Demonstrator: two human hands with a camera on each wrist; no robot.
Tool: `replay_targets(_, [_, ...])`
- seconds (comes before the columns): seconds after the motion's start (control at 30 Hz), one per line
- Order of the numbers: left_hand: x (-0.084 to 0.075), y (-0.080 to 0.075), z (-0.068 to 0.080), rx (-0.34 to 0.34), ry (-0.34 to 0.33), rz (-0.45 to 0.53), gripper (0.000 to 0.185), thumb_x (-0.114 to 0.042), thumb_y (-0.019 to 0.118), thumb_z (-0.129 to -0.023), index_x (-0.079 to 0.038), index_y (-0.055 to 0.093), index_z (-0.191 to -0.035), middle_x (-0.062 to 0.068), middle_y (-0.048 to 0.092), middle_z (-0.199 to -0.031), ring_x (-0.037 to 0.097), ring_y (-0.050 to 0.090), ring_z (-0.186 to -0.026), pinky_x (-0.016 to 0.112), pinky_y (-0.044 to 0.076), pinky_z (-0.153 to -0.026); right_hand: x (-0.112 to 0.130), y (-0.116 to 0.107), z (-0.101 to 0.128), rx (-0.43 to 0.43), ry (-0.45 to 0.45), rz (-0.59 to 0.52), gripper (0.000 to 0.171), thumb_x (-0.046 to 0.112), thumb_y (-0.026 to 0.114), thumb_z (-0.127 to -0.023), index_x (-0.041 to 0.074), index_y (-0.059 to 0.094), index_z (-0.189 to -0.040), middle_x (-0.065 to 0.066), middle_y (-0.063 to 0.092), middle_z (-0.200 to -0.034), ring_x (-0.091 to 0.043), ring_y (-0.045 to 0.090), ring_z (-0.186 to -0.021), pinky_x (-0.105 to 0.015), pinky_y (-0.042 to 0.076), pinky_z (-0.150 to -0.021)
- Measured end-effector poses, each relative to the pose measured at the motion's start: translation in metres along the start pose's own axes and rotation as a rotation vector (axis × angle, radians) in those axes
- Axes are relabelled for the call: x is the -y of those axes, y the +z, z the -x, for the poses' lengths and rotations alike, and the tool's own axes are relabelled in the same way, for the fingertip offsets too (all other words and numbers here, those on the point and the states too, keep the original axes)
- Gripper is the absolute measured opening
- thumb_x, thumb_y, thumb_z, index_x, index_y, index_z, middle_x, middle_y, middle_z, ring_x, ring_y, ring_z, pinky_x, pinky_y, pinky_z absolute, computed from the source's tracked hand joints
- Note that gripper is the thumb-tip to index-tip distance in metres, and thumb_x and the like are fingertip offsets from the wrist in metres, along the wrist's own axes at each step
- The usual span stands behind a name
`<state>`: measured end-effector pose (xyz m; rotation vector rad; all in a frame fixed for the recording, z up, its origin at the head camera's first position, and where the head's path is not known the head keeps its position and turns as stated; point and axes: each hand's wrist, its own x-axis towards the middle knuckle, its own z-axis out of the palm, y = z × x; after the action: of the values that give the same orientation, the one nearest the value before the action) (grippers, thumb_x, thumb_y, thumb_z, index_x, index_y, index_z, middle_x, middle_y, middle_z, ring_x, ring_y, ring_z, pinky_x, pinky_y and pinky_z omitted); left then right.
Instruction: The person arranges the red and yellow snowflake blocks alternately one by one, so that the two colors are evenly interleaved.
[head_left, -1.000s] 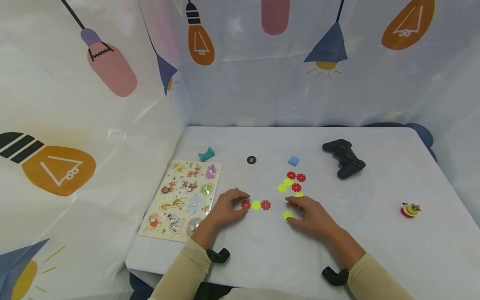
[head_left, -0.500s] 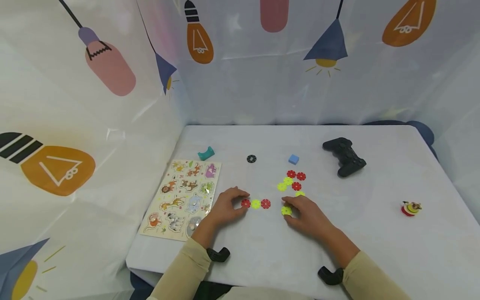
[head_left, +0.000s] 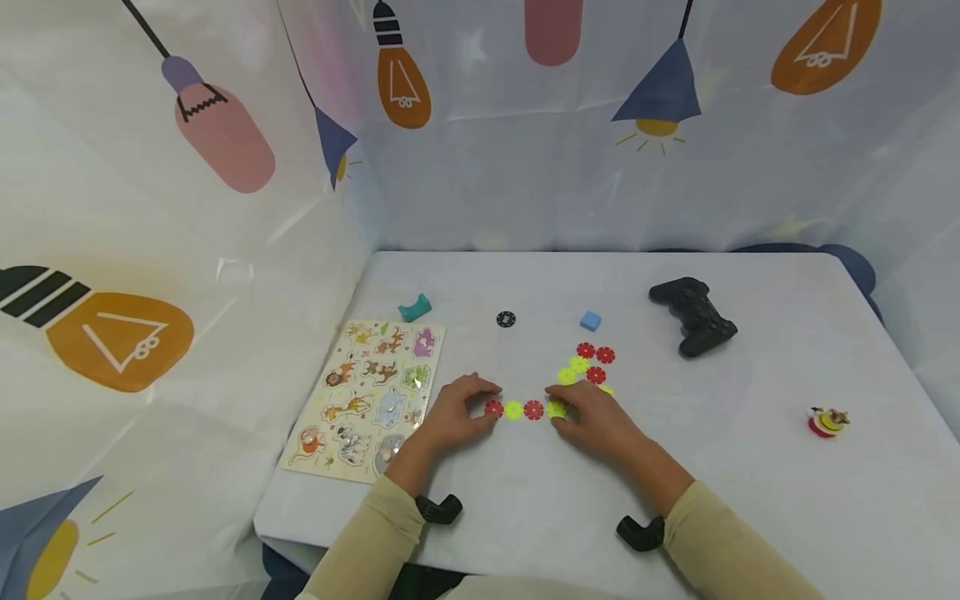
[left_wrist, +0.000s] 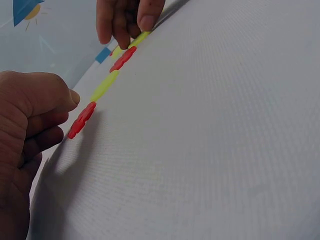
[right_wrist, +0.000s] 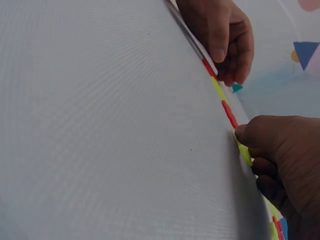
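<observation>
A row of flower-edged plastic discs lies on the white table: a red disc [head_left: 493, 408], a yellow disc [head_left: 513, 410] and another red disc [head_left: 533, 410]. My left hand [head_left: 459, 412] curls its thumb and fingers round the leftmost red disc. At the row's right end, my right hand [head_left: 596, 417] pinches a yellow disc [head_left: 556, 409] between thumb and index finger, close against the red one. The right wrist view shows that yellow disc [right_wrist: 244, 152] at the thumb tip, partly covered. Whether the discs touch or join, I cannot tell.
Behind the right hand lies a cluster of red and yellow discs [head_left: 596, 375], partly hidden. Around the table are an animal puzzle board [head_left: 363, 400], a teal block [head_left: 415, 308], a black round piece [head_left: 506, 319], a blue block [head_left: 590, 321], a game controller [head_left: 693, 317] and a small toy [head_left: 828, 422].
My right hand has taken hold of the yellow disc and brought it leftward to the right end of the row. The left hand has stayed by the leftmost red disc.
</observation>
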<state>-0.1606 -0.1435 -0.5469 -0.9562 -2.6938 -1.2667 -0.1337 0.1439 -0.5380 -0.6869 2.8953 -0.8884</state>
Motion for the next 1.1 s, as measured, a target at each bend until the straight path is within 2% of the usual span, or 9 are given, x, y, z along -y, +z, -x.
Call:
replay_targets(0.13, [0.0, 0.0, 0.0, -0.006, 0.017, 0.002, 0.037, -0.011, 0.078, -0.081, -0.009, 0.069, -0.117, -0.003, 0.068, -0.113, 0.019, 0.058, -0.119, 0.038, 0.034, -0.114, 0.0, 0.002, 0.0, -0.01, -0.011, 0.005, 0.052, 0.025, 0.081, -0.081, 0.014, 0.064, -0.129, 0.003, 0.066, -0.116, -0.015, 0.059, -0.101, -0.036, 0.054, -0.087])
replay_targets(0.23, [0.002, 0.002, -0.001, 0.0, 0.021, 0.009, 0.036, -0.012, 0.077, -0.082, -0.008, 0.069, -0.117, -0.003, 0.068, -0.113, 0.017, 0.058, -0.118, 0.037, 0.033, -0.114, -0.002, 0.0, 0.003, -0.018, 0.023, -0.004, 0.054, 0.028, 0.08, -0.083, 0.015, 0.062, -0.132, 0.002, 0.065, -0.119, -0.018, 0.059, -0.107, -0.04, 0.054, -0.091])
replay_targets(0.37, [0.006, 0.003, -0.002, 0.012, 0.013, 0.016, 0.036, -0.013, 0.077, -0.083, -0.01, 0.069, -0.118, -0.005, 0.067, -0.114, 0.014, 0.057, -0.119, 0.035, 0.032, -0.115, -0.012, -0.016, 0.006, -0.076, 0.151, -0.056, 0.056, 0.028, 0.077, -0.085, 0.016, 0.058, -0.136, 0.0, 0.063, -0.122, -0.023, 0.056, -0.113, -0.047, 0.051, -0.095])
replay_targets(0.5, [0.008, 0.004, -0.001, 0.007, -0.009, 0.005, 0.036, -0.014, 0.076, -0.084, -0.014, 0.069, -0.119, -0.007, 0.066, -0.116, 0.019, 0.053, -0.126, 0.035, 0.033, -0.115, -0.034, -0.035, 0.006, -0.172, 0.275, -0.086, 0.055, 0.021, 0.075, -0.087, 0.012, 0.055, -0.138, -0.007, 0.062, -0.121, -0.028, 0.055, -0.113, -0.052, 0.05, -0.096])
replay_targets(0.63, [0.008, 0.003, 0.001, 0.006, -0.034, 0.007, 0.036, -0.015, 0.076, -0.084, -0.015, 0.069, -0.119, -0.006, 0.066, -0.117, 0.023, 0.05, -0.13, 0.037, 0.032, -0.115, -0.053, -0.043, 0.003, -0.167, 0.331, -0.092, 0.058, 0.023, 0.074, -0.088, 0.008, 0.053, -0.139, -0.012, 0.062, -0.125, -0.033, 0.054, -0.116, -0.055, 0.047, -0.099])
replay_targets(0.77, [0.007, 0.002, 0.001, 0.02, -0.06, 0.012, 0.037, -0.016, 0.076, -0.084, -0.015, 0.069, -0.12, -0.005, 0.066, -0.118, 0.022, 0.048, -0.132, 0.036, 0.031, -0.116, -0.057, -0.04, 0.0, -0.142, 0.328, -0.094, 0.062, 0.027, 0.076, -0.086, 0.006, 0.052, -0.139, -0.014, 0.061, -0.129, -0.035, 0.051, -0.121, -0.056, 0.043, -0.103])
replay_targets(0.9, [0.008, 0.003, 0.002, 0.022, -0.073, 0.019, 0.037, -0.016, 0.076, -0.084, -0.017, 0.068, -0.12, -0.007, 0.065, -0.12, 0.022, 0.046, -0.134, 0.037, 0.031, -0.115, -0.055, -0.032, -0.002, -0.168, 0.296, -0.071, 0.06, 0.026, 0.077, -0.085, 0.005, 0.055, -0.136, -0.012, 0.063, -0.125, -0.034, 0.052, -0.115, -0.054, 0.045, -0.1])
replay_targets(1.1, [0.007, 0.002, 0.001, 0.007, -0.028, 0.012, 0.034, -0.016, 0.076, -0.085, -0.014, 0.069, -0.119, -0.006, 0.066, -0.117, 0.023, 0.051, -0.129, 0.037, 0.033, -0.115, -0.052, -0.029, -0.008, -0.175, 0.27, -0.029, 0.056, 0.025, 0.077, -0.085, 0.004, 0.058, -0.133, -0.012, 0.066, -0.117, -0.033, 0.055, -0.11, -0.053, 0.047, -0.097])
